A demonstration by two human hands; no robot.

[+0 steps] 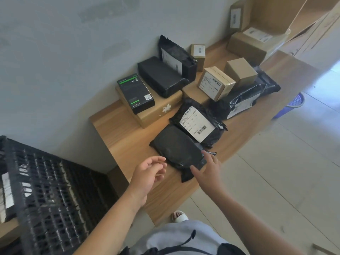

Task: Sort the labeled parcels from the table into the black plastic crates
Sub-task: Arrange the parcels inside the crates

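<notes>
At the near front edge of the table [117,129] lies an unlabelled-side-up black mailer [176,150], just in front of a labelled black mailer [198,122]. Right hand [209,168] touches its near corner with fingers spread, gripping nothing yet. Left hand [147,173] hovers just beside it, fingers loosely curled, empty. Sorting is judged to be at an early stage: about twelve parcels remain on the table, roughly five black mailers or wraps, six brown cartons and one black printed box [136,92]. One black crate [49,190] stands to the left, with pale labels showing at its edge.
</notes>
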